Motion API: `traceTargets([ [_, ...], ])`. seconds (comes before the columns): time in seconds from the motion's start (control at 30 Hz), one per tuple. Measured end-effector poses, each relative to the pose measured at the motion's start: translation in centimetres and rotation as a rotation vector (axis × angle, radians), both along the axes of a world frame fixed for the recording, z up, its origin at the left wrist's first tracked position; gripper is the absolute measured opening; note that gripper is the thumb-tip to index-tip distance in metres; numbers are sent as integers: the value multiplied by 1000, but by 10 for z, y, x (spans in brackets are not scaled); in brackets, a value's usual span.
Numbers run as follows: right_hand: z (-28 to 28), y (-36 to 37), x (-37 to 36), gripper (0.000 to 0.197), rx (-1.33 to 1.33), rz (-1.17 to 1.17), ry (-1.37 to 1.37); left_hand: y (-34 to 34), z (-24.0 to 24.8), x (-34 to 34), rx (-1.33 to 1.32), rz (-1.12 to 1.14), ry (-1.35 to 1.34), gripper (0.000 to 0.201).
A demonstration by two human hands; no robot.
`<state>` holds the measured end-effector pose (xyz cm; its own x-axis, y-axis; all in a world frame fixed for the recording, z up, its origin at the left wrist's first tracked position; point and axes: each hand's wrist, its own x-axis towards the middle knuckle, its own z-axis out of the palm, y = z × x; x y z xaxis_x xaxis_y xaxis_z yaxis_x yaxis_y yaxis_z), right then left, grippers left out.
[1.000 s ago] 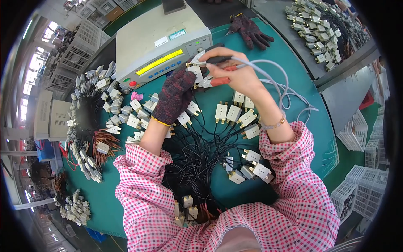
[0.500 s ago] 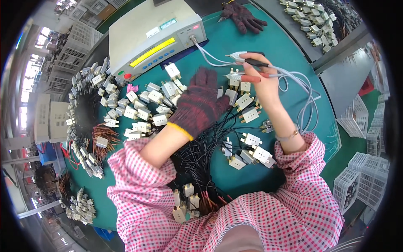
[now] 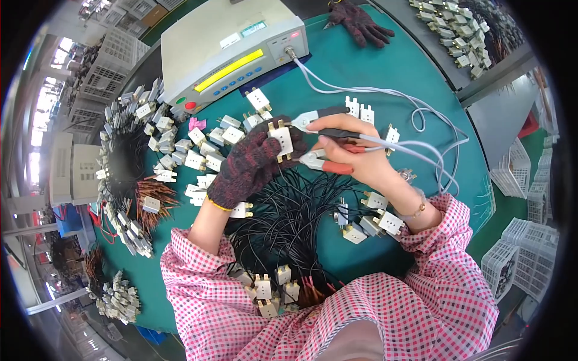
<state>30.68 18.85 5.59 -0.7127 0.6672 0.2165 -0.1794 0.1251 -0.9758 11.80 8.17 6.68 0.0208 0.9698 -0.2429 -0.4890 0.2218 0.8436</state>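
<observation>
My left hand (image 3: pixel 253 165), in a dark knitted glove, holds a white plug (image 3: pixel 281 139) with its metal prongs up, over the middle of the green table (image 3: pixel 385 78). My right hand (image 3: pixel 355 153), bare, grips two test clips (image 3: pixel 316 159) with black and red handles, their metal jaws right at the plug's prongs. Grey leads (image 3: pixel 373 93) run from the clips to the grey tester box (image 3: pixel 229 45) at the back.
Many white plugs (image 3: pixel 205 153) on black cords (image 3: pixel 289 216) lie around my hands. Bundles of plugs (image 3: pixel 120 180) curve along the table's left edge. A spare dark glove (image 3: pixel 361 21) lies at the back, more plugs (image 3: pixel 463 30) beyond it. White crates (image 3: pixel 524 240) stand at the right.
My left hand has lifted a white plug from the pile and brought it toward the right hand. The right hand has drawn the clips down and in to meet its prongs.
</observation>
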Motion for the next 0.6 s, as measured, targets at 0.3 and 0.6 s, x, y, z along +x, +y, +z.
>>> traceTargets([
  [0.3, 0, -4, -20, 24, 226, -17, 28, -4, -6, -5, 39, 58, 154, 53],
  [0.6, 1, -2, -15, 24, 357, -43, 9, -5, -12, -5, 148, 52, 496, 42],
])
